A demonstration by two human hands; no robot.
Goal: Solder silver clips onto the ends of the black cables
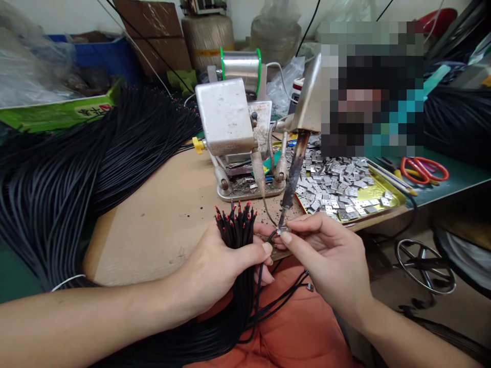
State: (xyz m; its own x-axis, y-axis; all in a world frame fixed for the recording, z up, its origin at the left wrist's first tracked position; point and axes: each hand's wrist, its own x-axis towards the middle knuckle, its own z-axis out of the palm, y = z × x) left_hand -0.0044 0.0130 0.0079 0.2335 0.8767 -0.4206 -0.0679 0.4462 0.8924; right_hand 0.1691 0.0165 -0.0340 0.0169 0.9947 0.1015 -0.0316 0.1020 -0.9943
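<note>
Pinched at frame centre: tab and wire end, just under the iron tip. Likely to scorch fingertips if nudged upward, and likely to slip if loosened. Gripping the bundle in left hand, fist closed. Pinching tab with right hand, lower right, past the surface edge.

wire bundle – blk, red tips up | metal tab – on wire end

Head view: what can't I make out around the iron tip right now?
All in the head view:
- metal piece: too small, half covered by the right hand.
- wire bundle: lower run hidden under the left hand, cut by the bottom edge.
- Behind the soldering iron: blurred by a pixelated patch.
</note>
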